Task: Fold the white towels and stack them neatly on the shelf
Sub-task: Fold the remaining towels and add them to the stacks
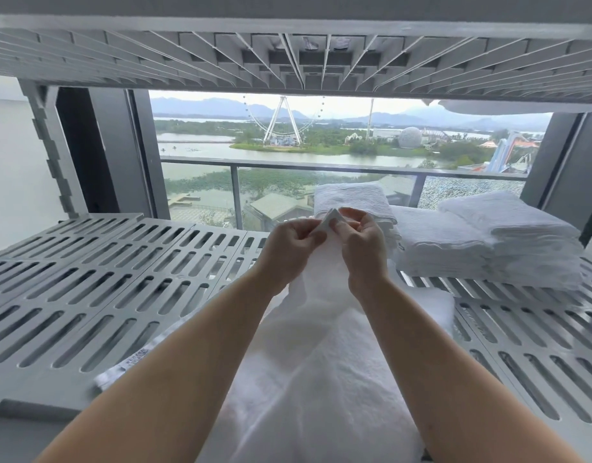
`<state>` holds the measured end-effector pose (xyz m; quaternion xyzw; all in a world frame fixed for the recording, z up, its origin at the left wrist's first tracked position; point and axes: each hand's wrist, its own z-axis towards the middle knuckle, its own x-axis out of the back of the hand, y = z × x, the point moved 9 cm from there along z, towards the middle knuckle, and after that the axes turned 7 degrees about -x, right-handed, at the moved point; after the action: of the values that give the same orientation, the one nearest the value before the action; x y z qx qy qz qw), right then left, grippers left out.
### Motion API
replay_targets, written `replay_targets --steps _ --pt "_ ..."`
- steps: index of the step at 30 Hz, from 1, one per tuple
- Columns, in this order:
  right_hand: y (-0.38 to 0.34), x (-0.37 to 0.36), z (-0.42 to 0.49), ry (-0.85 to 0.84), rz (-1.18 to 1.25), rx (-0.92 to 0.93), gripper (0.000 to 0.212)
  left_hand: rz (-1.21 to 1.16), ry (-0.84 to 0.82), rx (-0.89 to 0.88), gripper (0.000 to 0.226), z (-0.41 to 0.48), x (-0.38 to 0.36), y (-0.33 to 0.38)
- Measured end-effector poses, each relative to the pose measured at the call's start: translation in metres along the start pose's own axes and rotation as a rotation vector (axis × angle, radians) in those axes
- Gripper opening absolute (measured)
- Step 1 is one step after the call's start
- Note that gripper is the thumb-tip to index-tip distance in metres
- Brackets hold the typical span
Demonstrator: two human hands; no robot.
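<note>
We are working at the grey slotted shelf (104, 289), both hands raised close together over its middle. Our left hand (289, 242) and right hand (361, 242) are each pinching the same towel corner (333, 219) between thumb and curled fingertips, nearly touching each other. We are judging this as corner-matching: getting the edges lined up before the fold goes down.

The white towel (321, 362) is hanging from that pinch and trailing back toward us. Its lower part is lying on the shelf's front and running out of view at the bottom. We are holding it up instead of flat, probably so its own weight is pulling the layers straight.

Folded towels are already sitting at the back right: a big stack (488, 248) and a second pile (351, 198) just behind the hands, partly hidden. We are reading that side as the stacking spot, with the left half serving as work space.

A printed label (127, 362) is lying by the towel's left edge, text too small to read. The upper shelf (288, 61) is sitting low overhead, likely capping how high we can lift.
</note>
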<state>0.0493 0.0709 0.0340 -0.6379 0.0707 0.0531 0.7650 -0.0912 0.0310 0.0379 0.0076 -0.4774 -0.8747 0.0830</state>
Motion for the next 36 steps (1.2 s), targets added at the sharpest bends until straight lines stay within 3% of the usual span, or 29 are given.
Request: replay_targets --steps 2,7,11,20,29,36 --pt "-0.003 -0.003 0.003 -0.043 -0.043 0.006 0.022 0.013 0.001 0.001 0.017 0.003 0.002 -0.001" --pt "-0.01 -0.004 0.007 -0.033 -0.172 0.106 0.012 0.037 0.041 0.012 0.017 0.007 0.008 -0.002" --pt "-0.016 0.004 0.011 0.102 -0.198 0.229 0.011 0.364 0.058 -0.016 0.016 0.011 0.02 -0.002" --pt "0.0 0.011 0.045 0.256 -0.112 0.135 0.003 0.856 -0.1 0.091 0.052 0.004 0.054 -0.018" --pt "0.024 0.013 0.064 0.364 -0.167 0.087 0.015 0.974 -0.097 0.255 0.039 -0.027 0.097 -0.031" --pt "0.019 0.014 0.062 0.462 -0.223 0.072 0.02 1.121 -0.414 0.286 0.04 -0.042 0.072 -0.036"
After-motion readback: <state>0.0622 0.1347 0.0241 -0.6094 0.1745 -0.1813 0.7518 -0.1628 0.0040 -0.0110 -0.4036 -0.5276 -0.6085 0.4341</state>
